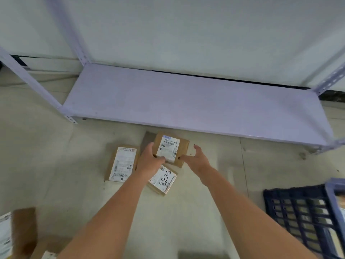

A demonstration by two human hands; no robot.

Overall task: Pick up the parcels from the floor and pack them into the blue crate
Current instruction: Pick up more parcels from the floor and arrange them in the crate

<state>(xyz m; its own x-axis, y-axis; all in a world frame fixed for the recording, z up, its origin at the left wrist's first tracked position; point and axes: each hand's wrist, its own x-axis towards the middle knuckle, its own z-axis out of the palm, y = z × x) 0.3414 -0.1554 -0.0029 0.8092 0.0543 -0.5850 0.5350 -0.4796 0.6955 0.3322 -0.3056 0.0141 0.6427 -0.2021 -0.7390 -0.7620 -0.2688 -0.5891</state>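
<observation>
The parcels are plain brown cardboard, each with a white label: the top parcel (170, 148) carries black print, barcode stripes and a small blue mark, the left parcel (121, 164) fine grey-black text, and the lower parcel (164, 181) large handwritten black digits. The crate (306, 212) is dark blue with a grid of square holes (paler along its rim). The shelf (186, 103) is pale lilac, the floor (46, 156) dull beige-grey, the wall (186, 30) pale greenish white.
</observation>
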